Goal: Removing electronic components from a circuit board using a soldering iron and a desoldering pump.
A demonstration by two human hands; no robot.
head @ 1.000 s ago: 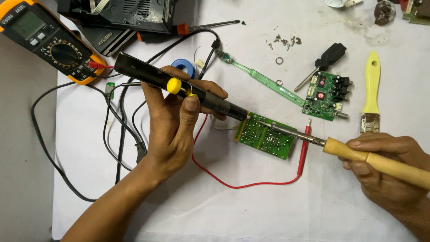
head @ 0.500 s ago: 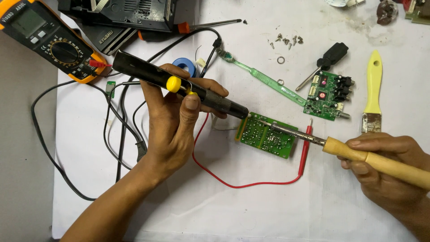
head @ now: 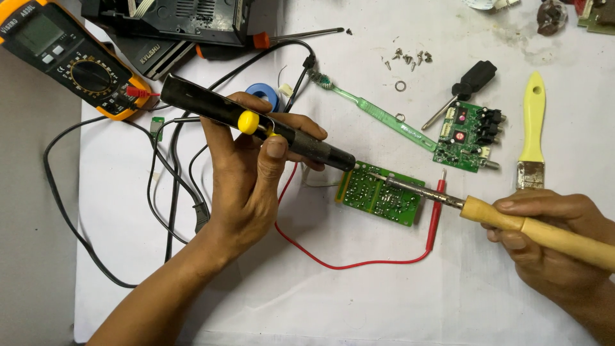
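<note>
My left hand (head: 253,176) grips a black desoldering pump (head: 211,109) with a yellow button, thumb beside the button. Its nozzle end rests at the left edge of a small green circuit board (head: 378,195) lying solder side up on the white sheet. My right hand (head: 554,240) holds a soldering iron by its wooden handle (head: 544,232). The iron's metal tip (head: 400,186) lies across the same board, pointing toward the pump's nozzle.
An orange multimeter (head: 70,61) sits at the top left, its red probe (head: 437,214) and lead running under the board. A second green board (head: 467,134), a screwdriver (head: 464,90), a yellow-handled brush (head: 532,128), a green toothbrush (head: 371,109), loose screws (head: 407,57) and black cables (head: 173,179) surround the work.
</note>
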